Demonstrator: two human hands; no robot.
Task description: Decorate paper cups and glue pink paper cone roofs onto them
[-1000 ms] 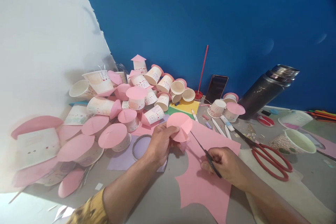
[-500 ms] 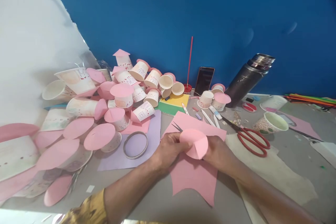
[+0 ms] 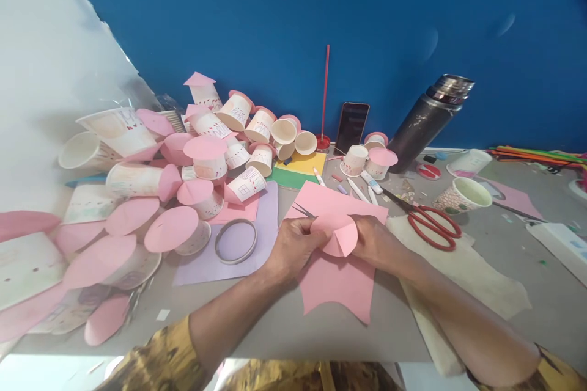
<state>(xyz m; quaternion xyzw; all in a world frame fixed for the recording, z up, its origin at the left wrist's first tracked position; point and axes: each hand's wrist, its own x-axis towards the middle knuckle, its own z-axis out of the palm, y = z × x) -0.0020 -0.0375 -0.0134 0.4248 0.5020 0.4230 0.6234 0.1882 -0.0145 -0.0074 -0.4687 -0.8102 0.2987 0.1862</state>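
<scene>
A pink paper disc [image 3: 334,234] with one slit is between my hands, its cut edges overlapping in a fold. My left hand [image 3: 297,247] pinches its left side, thumb on top. Behind that hand, a pair of thin dark blades or tips [image 3: 303,210] pokes out; what they belong to is hidden. My right hand [image 3: 376,243] grips the disc's right edge, with its fingers mostly behind the paper. Under both hands lies a pink sheet [image 3: 340,293] with a curved piece cut from its lower edge.
Paper cups with pink paper tops [image 3: 205,156] crowd the left side. A tape ring [image 3: 236,241] lies on lilac paper [image 3: 192,273]. To the right are red-handled scissors [image 3: 433,227], a patterned cup [image 3: 462,195] and a dark flask [image 3: 424,125]. A phone [image 3: 352,127] leans on the wall.
The disc's cut edges have shifted, and the fold now stands more sharply at its right. My hands still hold it. The whole view has shifted slightly.
</scene>
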